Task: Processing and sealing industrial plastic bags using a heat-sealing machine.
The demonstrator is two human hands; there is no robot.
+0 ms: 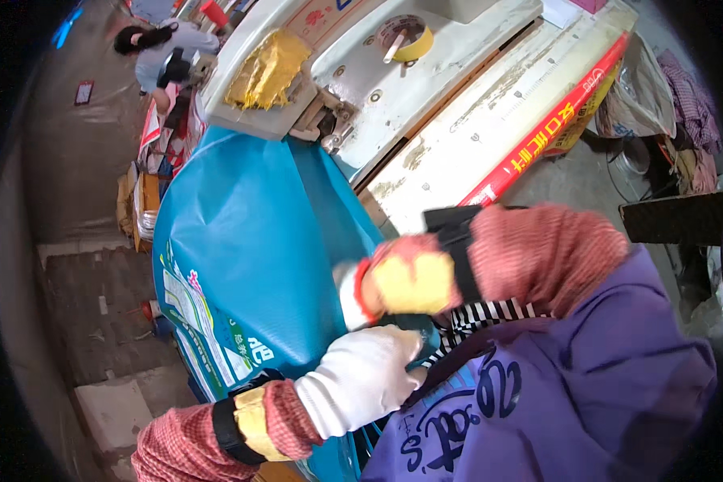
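left hand (361, 379), white-gloved, fingers closed on the near edge of the blue sheet (241, 241); right hand (402, 281), in a yellow-palmed glove, clamped on the same edge just beside it. sheet drapes leftward over its support, its far end tucked under the white machine (426, 88). beyond, bare grey floor (80, 153) offers open room; another person (165, 52) bends far off.
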